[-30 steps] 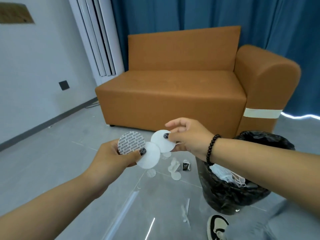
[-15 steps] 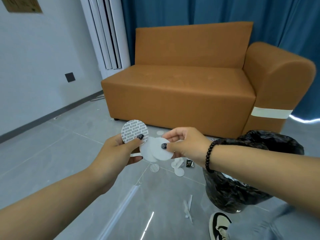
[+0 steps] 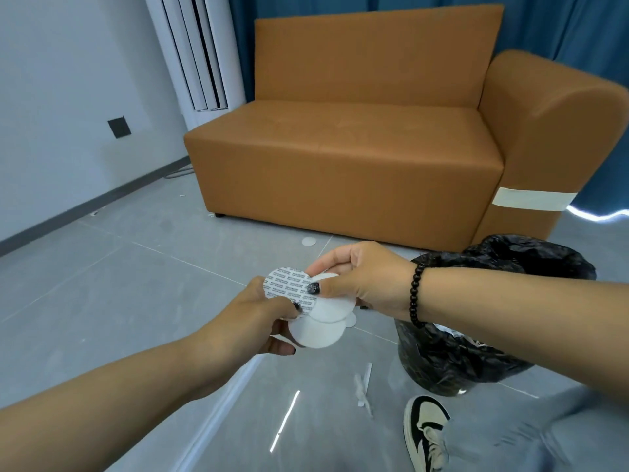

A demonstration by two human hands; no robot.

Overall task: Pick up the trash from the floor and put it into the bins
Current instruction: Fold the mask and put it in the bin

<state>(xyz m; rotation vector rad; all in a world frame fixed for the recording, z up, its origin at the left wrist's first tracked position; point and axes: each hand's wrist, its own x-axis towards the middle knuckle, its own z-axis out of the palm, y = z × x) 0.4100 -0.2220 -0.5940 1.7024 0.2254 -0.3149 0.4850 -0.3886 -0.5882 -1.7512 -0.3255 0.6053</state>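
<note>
Room: grey tile floor (image 3: 102, 301), orange sofa (image 3: 340, 158), blue curtain behind.
Discs: three thin round discs (image 3: 326, 308) held just left of the black-bagged bin (image 3: 493, 335).
Left hand (image 3: 262, 321): pinched the lower discs.
Right hand (image 3: 360, 277): thumb and fingers closed on the stack.
Handling: probably light, bendy, slippery when stacked; best pinched at the edges.
Writing: printed disc (image 3: 289, 287) carried repeated small text, unreadable.
Leftovers: another disc (image 3: 309, 241) and paper scraps (image 3: 362, 386) lay left of the bin.

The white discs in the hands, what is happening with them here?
A person is gathering trash from the floor. The left hand and the right hand together hold a small stack of round discs, one of them printed. The black bin bag stands open just to the right, under the right arm. One disc near the sofa and some paper scraps lie on the floor.
</note>
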